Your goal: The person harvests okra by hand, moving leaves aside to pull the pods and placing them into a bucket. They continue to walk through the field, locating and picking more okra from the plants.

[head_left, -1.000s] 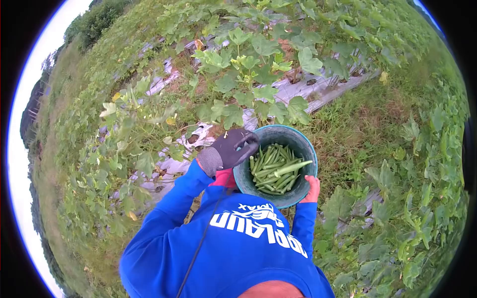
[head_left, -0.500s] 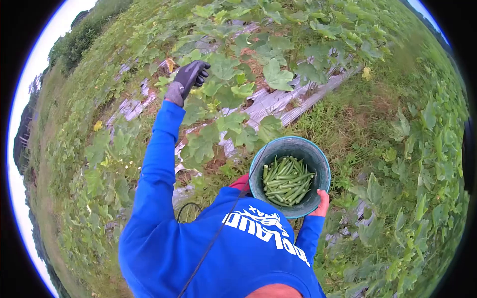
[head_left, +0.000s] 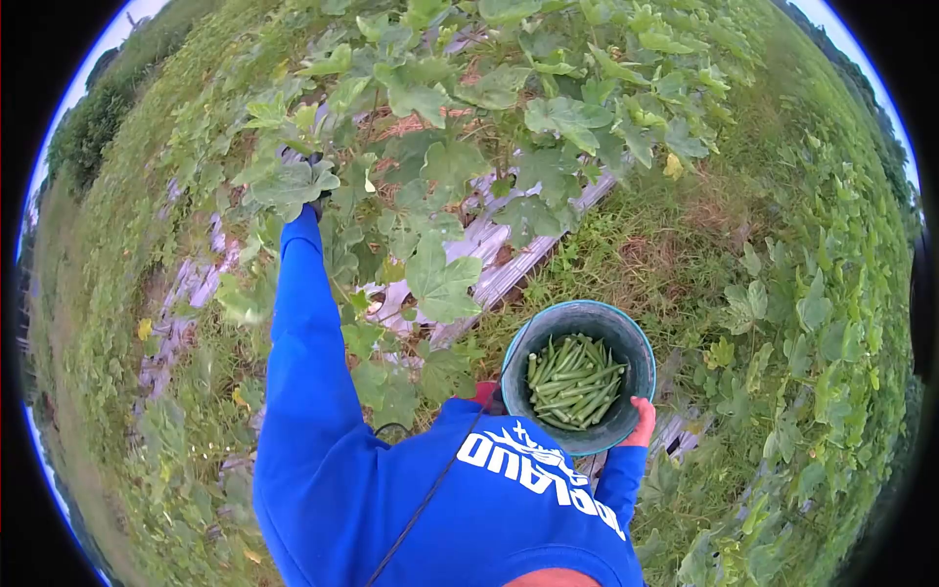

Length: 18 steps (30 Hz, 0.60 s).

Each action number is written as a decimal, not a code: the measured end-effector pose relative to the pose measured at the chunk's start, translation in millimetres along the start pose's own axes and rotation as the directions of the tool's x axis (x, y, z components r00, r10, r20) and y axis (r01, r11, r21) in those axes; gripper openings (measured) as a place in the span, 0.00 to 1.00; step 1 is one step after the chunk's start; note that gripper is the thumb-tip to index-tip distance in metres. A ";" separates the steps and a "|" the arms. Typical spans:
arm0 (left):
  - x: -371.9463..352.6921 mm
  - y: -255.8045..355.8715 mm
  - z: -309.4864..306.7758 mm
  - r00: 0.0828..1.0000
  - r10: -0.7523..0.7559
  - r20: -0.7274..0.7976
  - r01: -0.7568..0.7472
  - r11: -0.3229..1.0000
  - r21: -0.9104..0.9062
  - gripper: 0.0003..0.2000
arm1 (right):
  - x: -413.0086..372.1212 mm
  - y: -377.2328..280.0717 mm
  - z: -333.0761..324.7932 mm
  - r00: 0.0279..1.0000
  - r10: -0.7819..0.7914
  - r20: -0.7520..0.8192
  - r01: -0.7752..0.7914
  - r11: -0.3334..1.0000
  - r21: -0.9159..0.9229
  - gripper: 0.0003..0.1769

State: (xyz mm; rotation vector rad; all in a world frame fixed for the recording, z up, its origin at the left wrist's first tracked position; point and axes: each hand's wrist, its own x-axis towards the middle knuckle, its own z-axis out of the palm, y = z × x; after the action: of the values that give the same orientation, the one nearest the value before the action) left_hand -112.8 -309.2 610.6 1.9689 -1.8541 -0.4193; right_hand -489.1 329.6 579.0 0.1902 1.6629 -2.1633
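Note:
My left arm in a blue sleeve reaches far forward into the okra plants [head_left: 440, 176]. My left hand [head_left: 315, 206], in a dark glove, is almost wholly hidden behind a broad leaf [head_left: 291, 184], so its fingers cannot be made out. My bare right hand [head_left: 643, 421] grips the near right rim of a teal bucket [head_left: 585, 311] held against my chest. Several green okra pods [head_left: 575, 383] lie in the bottom of the bucket.
A row of leafy okra plants grows through pale plastic mulch [head_left: 509, 269] running diagonally ahead. Grass [head_left: 675, 235] lies right of the row, and more leafy plants [head_left: 831, 323] stand at the far right. A black cord [head_left: 430, 489] crosses my blue top.
My left hand left the bucket, rose and stretched forward to the left, and is now buried among the leaves. The bucket has stayed in my right hand while the view shifted along the row.

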 end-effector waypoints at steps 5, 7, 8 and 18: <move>-67.0 0.7 28.9 0.997 0.015 -0.079 -0.008 0.997 0.080 0.23 | 30.1 -22.3 24.3 1.000 0.011 0.013 -0.011 1.000 -0.021 0.10; -66.6 -24.6 45.3 0.999 0.036 -0.002 -0.036 0.997 0.061 0.26 | 40.7 -38.2 40.3 1.000 0.020 0.009 -0.020 0.999 -0.042 0.18; -60.3 -36.7 54.4 0.997 0.052 0.064 -0.055 0.997 0.046 0.30 | 48.4 -42.1 42.9 0.998 -0.037 0.046 0.042 0.992 -0.121 0.20; -245.6 79.4 -5.5 0.976 0.138 0.167 0.007 0.750 -0.662 0.16 | 168.3 -67.0 78.0 0.972 0.194 0.134 -0.193 0.981 -0.021 0.23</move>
State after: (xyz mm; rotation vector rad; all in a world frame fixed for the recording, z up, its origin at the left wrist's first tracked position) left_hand -197.8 -67.3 640.1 1.3982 -1.5633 -1.1247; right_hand -658.0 230.5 602.7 0.1905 1.5107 -1.9796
